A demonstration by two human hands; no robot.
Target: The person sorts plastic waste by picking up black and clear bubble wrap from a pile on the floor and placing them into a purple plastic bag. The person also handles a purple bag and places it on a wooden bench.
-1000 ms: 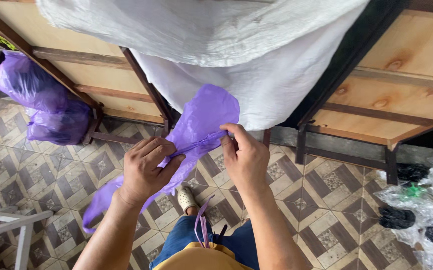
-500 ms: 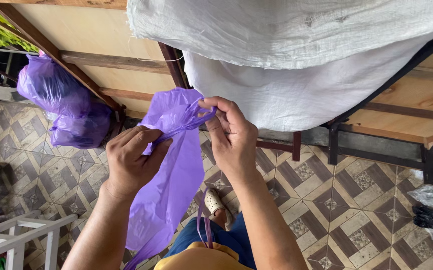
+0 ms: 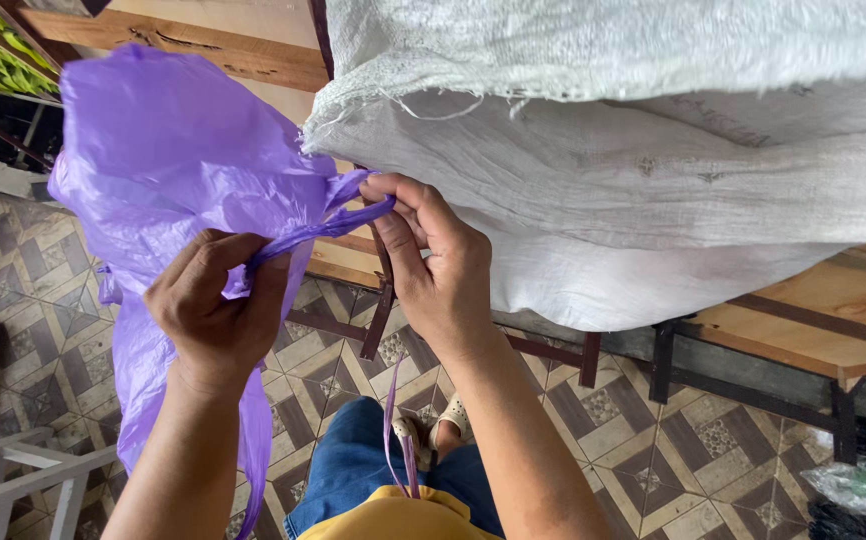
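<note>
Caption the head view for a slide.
Both hands, left hand and right hand, stretch a purple plastic bag handle beside a white woven sack.

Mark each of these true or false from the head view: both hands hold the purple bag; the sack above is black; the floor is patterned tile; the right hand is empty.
1. Both the left hand and the right hand hold the purple plastic bag. True.
2. The woven sack above is black. False: it is white.
3. The floor is patterned tile. True.
4. The right hand is empty. False: it pinches a stretched handle strip of the bag.
</note>
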